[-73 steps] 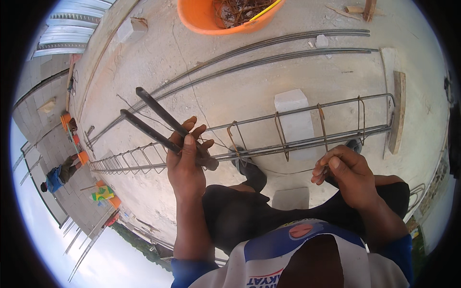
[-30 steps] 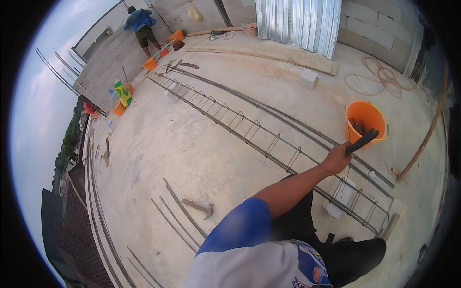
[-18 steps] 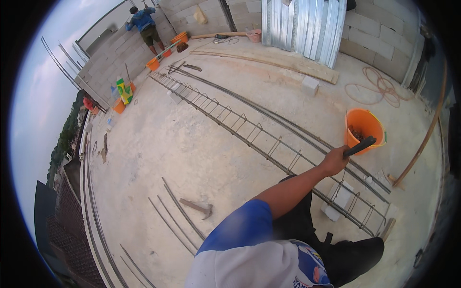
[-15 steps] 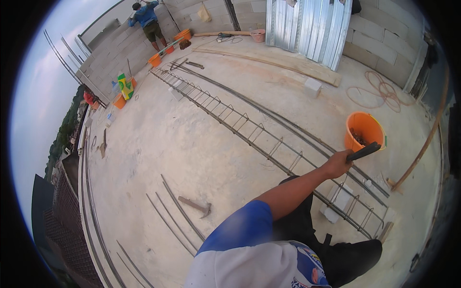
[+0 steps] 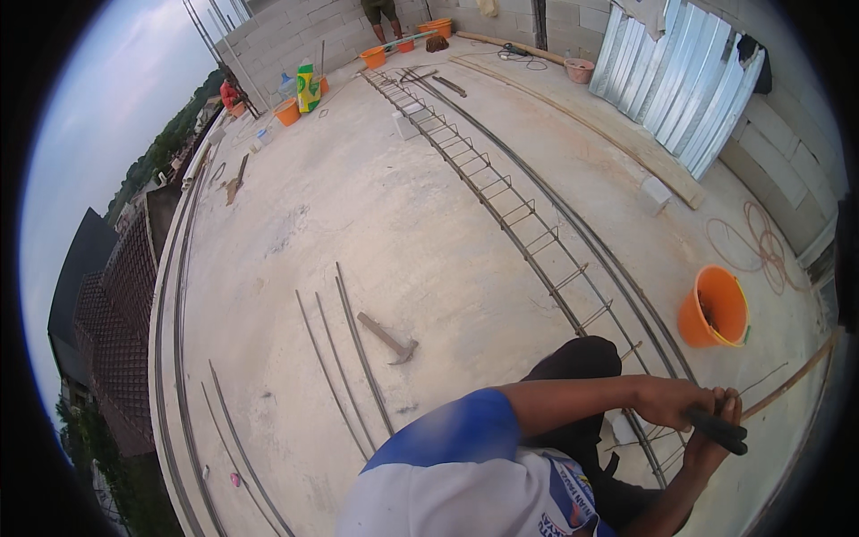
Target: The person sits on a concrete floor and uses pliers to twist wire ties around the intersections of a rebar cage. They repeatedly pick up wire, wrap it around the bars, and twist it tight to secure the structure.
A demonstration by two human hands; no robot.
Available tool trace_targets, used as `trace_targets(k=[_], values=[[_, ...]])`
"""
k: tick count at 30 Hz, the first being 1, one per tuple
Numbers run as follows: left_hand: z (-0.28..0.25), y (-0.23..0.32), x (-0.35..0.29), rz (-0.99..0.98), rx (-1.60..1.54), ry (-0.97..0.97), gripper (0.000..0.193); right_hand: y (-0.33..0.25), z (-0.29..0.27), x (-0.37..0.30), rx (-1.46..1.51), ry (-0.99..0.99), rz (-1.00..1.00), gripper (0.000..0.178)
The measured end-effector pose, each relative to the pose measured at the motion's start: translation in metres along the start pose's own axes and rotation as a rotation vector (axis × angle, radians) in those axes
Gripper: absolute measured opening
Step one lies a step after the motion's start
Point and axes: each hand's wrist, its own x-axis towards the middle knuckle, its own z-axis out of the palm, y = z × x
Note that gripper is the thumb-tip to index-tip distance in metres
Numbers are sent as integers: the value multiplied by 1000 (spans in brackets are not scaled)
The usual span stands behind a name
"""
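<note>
My left hand [image 5: 671,401] reaches across from the left and is closed around a dark tool with two black handles [image 5: 718,431], which looks like pliers; its jaws are hidden. Against it is my right hand [image 5: 718,434], fingers bent and pressed together. A thin wire [image 5: 767,379] sticks out from the right fingers, which seem to pinch it. Below both hands lies the near end of a long rebar cage [image 5: 528,242], a ladder-like frame of bars and bent stirrups running away to the far wall. My dark-trousered knee [image 5: 577,358] partly covers it.
An orange bucket [image 5: 713,306] with dark bits inside stands at the right. A hammer [image 5: 389,340] and loose bars [image 5: 358,345] lie left of me. Long bars [image 5: 573,219] run beside the cage; metal sheets [image 5: 676,85] lean on the block wall. Another person [image 5: 380,13] stands far off.
My left hand has come down and nearer with the pliers-like tool. My right hand has come into view beside it. The view has tilted, and the wire now shows.
</note>
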Motion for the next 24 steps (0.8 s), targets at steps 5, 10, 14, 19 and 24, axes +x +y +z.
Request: trace_targets(k=[5,10,14,19,24], values=[[-19,-8,-32,-169,-228,224,23,11,32,9,-18,-23,-39,29],[-26,-4,-32,-205,-367,224,25,5,37,17,-64,-95,-98,31],[-23,-12,-20,-166,-264,311,28,4,42,19,-292,83,-180,36],[-23,-16,-16,-194,-97,413,27,-7,66,15,-359,211,-229,37],[-60,2,-33,-268,258,426,24,-83,-2,19,-406,355,-166,43]])
